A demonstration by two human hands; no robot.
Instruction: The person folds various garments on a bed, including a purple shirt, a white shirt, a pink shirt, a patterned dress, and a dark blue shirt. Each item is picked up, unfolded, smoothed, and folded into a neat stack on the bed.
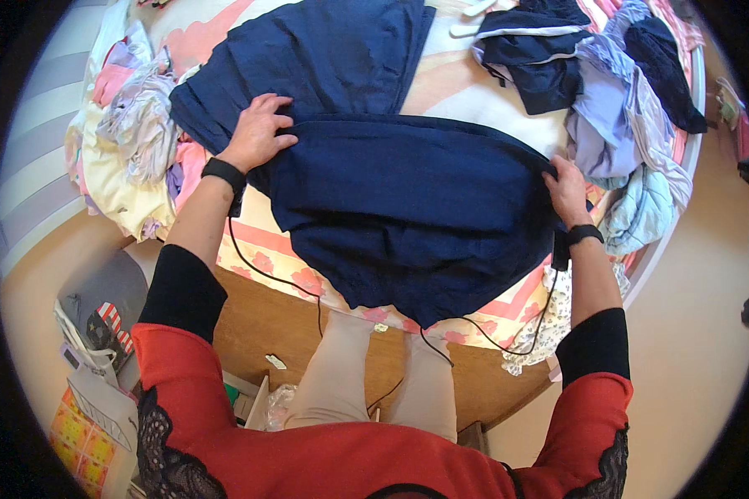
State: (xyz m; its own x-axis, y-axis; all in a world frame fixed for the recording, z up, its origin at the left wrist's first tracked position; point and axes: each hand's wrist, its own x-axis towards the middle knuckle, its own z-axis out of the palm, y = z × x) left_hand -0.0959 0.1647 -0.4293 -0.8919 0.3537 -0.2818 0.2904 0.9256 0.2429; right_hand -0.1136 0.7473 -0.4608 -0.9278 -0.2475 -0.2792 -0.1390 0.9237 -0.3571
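Note:
A navy-blue garment [408,208] is spread over the near edge of the bed, its lower part hanging over the front. Its exact kind does not show. My left hand [260,133] rests at its upper left corner, fingers spread and touching the fabric. At the upper right edge, my right hand [567,193] pinches the cloth between thumb and fingers. Beyond it lies more navy fabric with fold lines [324,58], partly overlapped by the nearer piece; whether the two are joined is unclear. Each wrist wears a black band with a cable.
Crumpled light-coloured clothes [133,125] lie at the left of the bed. Dark clothes [541,58] and lavender clothes [603,125] are heaped at the right. Floral bedding [512,312] covers the bed's edge above a wooden panel [258,324]. A grey bag [104,291] stands at lower left.

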